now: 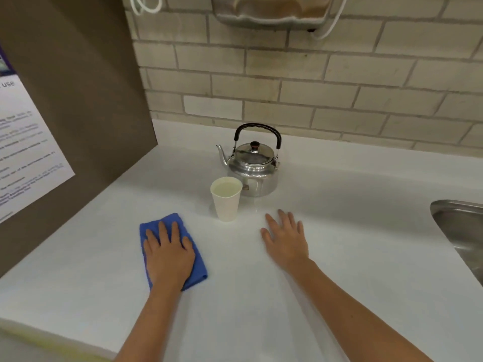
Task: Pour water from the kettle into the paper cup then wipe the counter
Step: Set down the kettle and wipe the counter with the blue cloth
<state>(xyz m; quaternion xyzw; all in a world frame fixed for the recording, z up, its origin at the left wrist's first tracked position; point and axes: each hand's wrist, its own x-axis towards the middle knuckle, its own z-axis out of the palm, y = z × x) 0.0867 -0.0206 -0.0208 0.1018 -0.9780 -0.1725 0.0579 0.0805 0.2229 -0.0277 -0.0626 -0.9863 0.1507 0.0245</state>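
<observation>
A shiny metal kettle (254, 167) with a black arched handle stands upright on the white counter (352, 231), spout pointing left. Just in front of it stands a white paper cup (226, 198) holding water near its rim. A folded blue cloth (171, 226) lies flat on the counter left of the cup. My left hand (168, 253) presses flat on the cloth, fingers spread, covering most of it. My right hand (286, 237) rests palm down on the bare counter to the right of the cup, fingers apart, holding nothing.
A steel sink (460, 231) cuts into the counter at the right edge. A brown side panel with a printed notice (23, 147) closes the left side. A tiled wall runs behind, with a dispenser (269, 11) mounted above the kettle.
</observation>
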